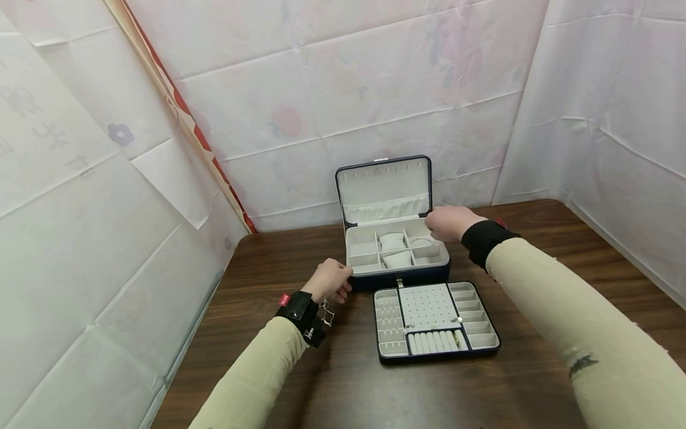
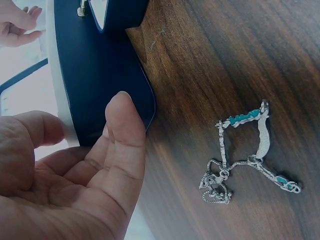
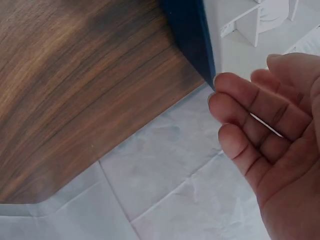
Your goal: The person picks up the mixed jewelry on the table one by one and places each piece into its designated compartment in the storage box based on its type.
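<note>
Far left: pale hanging sheet (image 1: 69, 196), a purple flower printed on it, folds running across. A tan-and-red strip (image 1: 198, 128) slants down to the back edge of the brown wood-grain tabletop (image 1: 262, 256).

Next, left sleeve (image 1: 252, 375), pale yellow-green, and a black wrist strap (image 1: 300, 313) with a red tag. Beside the strap, a silver bracelet (image 2: 245, 119) with turquoise stones, seen against the wood; square-cornered loop, loose chain ends.

Left grip (image 1: 329, 279) at the front left corner of the jewelry box (image 1: 370, 282): thumb at the pale rim, fingers curled along the dark outer wall, the corner held between.

Box stands near the back of the tabletop, dark blue, lid (image 1: 383, 185) raised. Six pale compartments in two rows. A cushion in each middle one: rear cushion (image 1: 393, 241), front cushion (image 1: 398, 260). Round bangle (image 1: 421, 242) in the rear right compartment. Gold clasp (image 1: 399, 283) on the front.

Just in front of the box, lying flat: tray (image 1: 426, 304) with slots, a dotted panel, small studs (image 1: 458, 320) and a gold ring (image 1: 456, 339) among the ring rolls.

Right grip (image 1: 452, 224) at the box's rear right corner: fingers loosely bent, thumb apart from them, nothing seen in it; contact with the wall cannot be told. Behind it, right sleeve (image 1: 579, 322).
</note>
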`<act>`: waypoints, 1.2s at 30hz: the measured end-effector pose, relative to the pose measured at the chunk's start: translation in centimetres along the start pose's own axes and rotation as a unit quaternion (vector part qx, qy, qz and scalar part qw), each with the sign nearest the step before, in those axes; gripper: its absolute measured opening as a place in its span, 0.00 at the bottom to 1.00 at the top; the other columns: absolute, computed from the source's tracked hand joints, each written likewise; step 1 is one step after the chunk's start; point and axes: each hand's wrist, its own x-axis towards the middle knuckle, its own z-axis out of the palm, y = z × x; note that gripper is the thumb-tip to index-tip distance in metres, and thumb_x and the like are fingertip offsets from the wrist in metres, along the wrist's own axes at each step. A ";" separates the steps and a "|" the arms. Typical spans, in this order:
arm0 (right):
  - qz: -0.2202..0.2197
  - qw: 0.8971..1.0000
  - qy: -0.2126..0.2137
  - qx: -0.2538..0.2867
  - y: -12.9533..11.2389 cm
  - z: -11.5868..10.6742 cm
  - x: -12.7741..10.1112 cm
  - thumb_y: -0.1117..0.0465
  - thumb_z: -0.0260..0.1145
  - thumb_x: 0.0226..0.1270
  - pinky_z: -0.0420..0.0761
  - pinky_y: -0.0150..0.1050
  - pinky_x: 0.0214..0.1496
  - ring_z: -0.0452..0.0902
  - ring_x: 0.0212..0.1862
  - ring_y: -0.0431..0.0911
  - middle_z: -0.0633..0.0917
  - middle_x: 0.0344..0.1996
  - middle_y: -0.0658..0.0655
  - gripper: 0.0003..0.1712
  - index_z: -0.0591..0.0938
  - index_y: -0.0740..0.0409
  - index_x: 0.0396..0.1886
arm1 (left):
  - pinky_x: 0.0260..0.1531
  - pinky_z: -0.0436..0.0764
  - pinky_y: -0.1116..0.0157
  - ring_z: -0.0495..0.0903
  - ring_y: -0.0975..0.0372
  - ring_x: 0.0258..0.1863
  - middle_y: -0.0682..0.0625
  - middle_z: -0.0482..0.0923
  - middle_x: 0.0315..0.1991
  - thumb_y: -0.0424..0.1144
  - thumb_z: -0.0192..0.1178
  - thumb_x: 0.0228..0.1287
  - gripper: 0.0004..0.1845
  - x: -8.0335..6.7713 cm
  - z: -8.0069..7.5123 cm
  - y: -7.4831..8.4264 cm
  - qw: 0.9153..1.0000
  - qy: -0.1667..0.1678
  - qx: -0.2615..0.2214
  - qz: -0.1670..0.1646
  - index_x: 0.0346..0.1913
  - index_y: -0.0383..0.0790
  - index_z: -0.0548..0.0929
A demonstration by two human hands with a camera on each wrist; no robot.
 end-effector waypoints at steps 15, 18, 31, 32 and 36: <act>0.054 0.998 -0.026 0.025 0.9 1.2 -0.9 0.63 0.63 0.70 0.78 0.50 0.38 0.76 0.32 0.50 0.81 0.29 0.56 0.05 0.81 0.59 0.34 | 0.31 0.88 0.52 0.81 0.56 0.20 0.32 0.86 0.36 0.37 0.49 0.73 0.19 0.1 0.1 -0.1 1.000 0.001 0.003 -0.001 0.39 0.25 0.87; 0.057 0.998 -0.023 0.035 1.1 1.7 -1.0 0.62 0.63 0.69 0.76 0.48 0.37 0.72 0.31 0.48 0.79 0.27 0.54 0.06 0.79 0.57 0.31 | 0.30 0.88 0.53 0.80 0.56 0.19 0.32 0.86 0.36 0.37 0.49 0.73 0.19 0.1 0.2 -0.1 1.000 0.002 0.003 -0.002 0.39 0.25 0.86; 0.065 0.994 -0.049 0.068 1.0 2.2 -1.6 0.62 0.61 0.70 0.73 0.42 0.31 0.74 0.26 0.47 0.79 0.24 0.53 0.09 0.78 0.58 0.28 | 0.29 0.88 0.54 0.79 0.59 0.18 0.32 0.86 0.37 0.38 0.48 0.74 0.20 -0.1 -0.1 -0.2 1.000 -0.005 0.005 0.008 0.41 0.24 0.86; 0.061 0.994 -0.049 0.072 0.9 2.3 -1.6 0.63 0.61 0.70 0.73 0.41 0.31 0.74 0.25 0.47 0.79 0.23 0.53 0.10 0.78 0.58 0.27 | 0.29 0.88 0.54 0.78 0.59 0.18 0.32 0.85 0.37 0.39 0.48 0.75 0.20 -0.1 -0.2 -0.3 1.000 -0.007 0.006 0.009 0.41 0.24 0.86; 0.053 0.993 -0.054 0.086 0.9 2.5 -1.7 0.64 0.59 0.71 0.73 0.39 0.28 0.75 0.20 0.45 0.80 0.19 0.53 0.10 0.78 0.57 0.27 | 0.28 0.87 0.55 0.78 0.60 0.18 0.32 0.85 0.38 0.44 0.50 0.78 0.23 -0.2 -0.6 -0.7 1.000 -0.014 0.004 0.020 0.44 0.26 0.86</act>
